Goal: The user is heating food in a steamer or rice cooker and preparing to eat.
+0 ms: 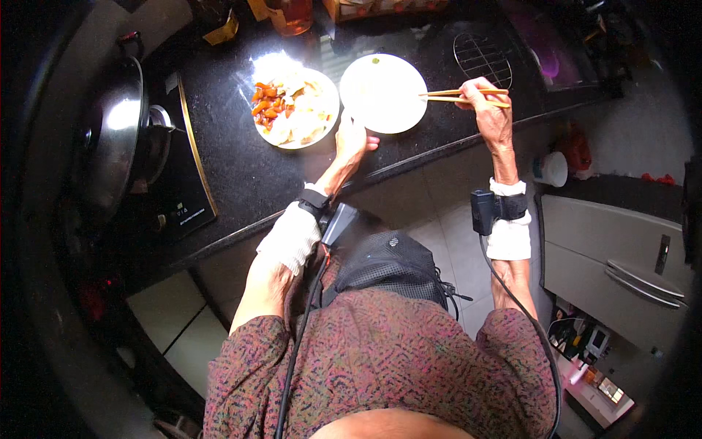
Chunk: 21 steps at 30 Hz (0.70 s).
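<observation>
My right hand (488, 107) grips a pair of wooden chopsticks (447, 93). Their tips reach the right rim of a white plate (384, 99), which looks nearly bare in the glare except for a small green bit near its far edge. On the near-left side of that plate, my left hand (352, 140) holds the rim, its fingers partly hidden beneath. Close by on the left, a second plate (332, 112) carries glossy reddish-brown food pieces (269, 108) and pale food (304, 118) that is washed out by bright light.
A black countertop (236, 142) carries everything. To the left, a large wok (118, 131) stands near an induction cooktop (189, 192). An oval wire rack (482, 57) lies at the back right. Behind are a jar of reddish liquid (293, 19) and a box (384, 10).
</observation>
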Tool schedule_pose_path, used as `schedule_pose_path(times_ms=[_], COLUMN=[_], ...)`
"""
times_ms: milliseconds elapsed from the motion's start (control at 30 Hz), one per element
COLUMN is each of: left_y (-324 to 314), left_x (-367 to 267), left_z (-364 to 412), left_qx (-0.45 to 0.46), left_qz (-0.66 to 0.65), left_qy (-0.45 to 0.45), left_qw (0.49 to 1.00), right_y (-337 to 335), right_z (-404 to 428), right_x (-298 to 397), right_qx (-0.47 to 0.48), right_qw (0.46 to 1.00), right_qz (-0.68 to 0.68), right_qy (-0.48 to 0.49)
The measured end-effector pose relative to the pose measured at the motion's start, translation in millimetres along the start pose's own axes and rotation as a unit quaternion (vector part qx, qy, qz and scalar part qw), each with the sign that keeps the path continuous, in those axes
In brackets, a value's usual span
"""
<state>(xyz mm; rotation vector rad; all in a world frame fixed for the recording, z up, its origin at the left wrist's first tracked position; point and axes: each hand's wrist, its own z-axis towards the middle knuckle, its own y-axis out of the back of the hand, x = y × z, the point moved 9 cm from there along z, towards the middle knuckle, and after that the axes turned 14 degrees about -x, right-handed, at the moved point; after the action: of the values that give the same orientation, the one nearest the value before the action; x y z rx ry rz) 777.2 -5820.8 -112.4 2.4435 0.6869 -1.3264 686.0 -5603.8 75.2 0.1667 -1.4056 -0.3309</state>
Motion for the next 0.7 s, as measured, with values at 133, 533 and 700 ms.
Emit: schedule_pose_path(times_ms=[133, 533, 700], left_y=[1.9, 4.2, -1.5], left_x=[2.5, 0.1, 3.3], left_z=[1.1, -0.7, 2.9], left_qx=[0.022, 0.003, 0.002], left_qz=[-0.005, -0.007, 0.008], left_qy=[-0.029, -0.057, -0.050], left_qw=[0.999, 0.998, 0.999], right_y=[-12.8, -1.4, -36.5], right_z=[-5.1, 7.8, -11.2], right_x=[-15.8, -25.2, -39.5], right_qx=[0.008, 0.020, 0.087], right_qw=[0.999, 1.000, 0.985], right_qz=[0.022, 0.000, 0.099], right_qy=[-0.027, -0.022, -0.108])
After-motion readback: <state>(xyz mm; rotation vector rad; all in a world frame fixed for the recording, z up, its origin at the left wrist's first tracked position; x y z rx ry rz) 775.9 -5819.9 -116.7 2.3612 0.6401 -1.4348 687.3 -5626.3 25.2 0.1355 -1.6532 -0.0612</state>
